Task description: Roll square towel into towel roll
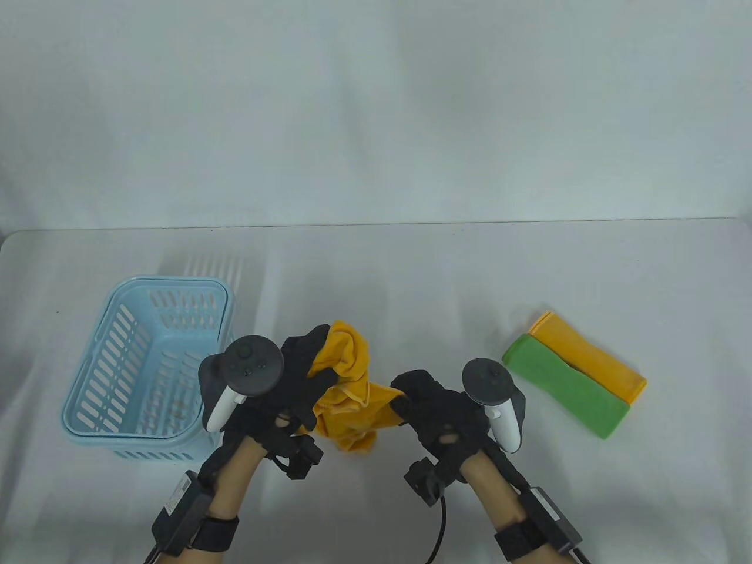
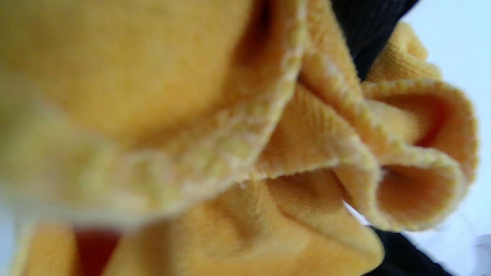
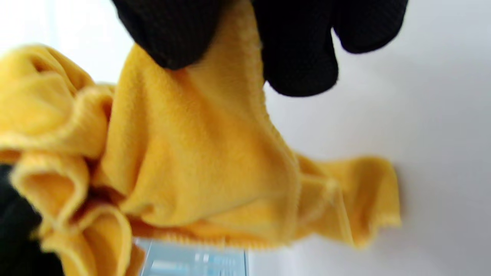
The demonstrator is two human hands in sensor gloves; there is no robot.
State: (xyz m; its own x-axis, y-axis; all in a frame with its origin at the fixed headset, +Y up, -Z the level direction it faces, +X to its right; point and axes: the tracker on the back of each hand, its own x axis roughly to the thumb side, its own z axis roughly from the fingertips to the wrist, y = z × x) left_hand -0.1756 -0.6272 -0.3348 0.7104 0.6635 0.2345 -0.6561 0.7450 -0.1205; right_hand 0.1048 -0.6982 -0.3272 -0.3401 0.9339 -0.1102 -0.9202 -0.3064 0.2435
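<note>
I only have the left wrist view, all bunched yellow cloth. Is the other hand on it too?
Observer: Yes, the right hand pinches an edge of the yellow towel; the left hand grips its bunched end.
Operator: Is the towel flat on the table?
Observer: No, it hangs crumpled between both hands.
Operator: Anything nearby?
Observer: A blue basket at the left, and folded green and yellow towels at the right.

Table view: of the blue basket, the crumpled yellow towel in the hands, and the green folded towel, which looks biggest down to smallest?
1. Blue basket, clearly the largest.
2 and 3. Crumpled yellow towel and green folded towel look about alike. The yellow one is bunched, lifted nearer the camera and partly hidden by both hands, so I won't rank them.
</note>
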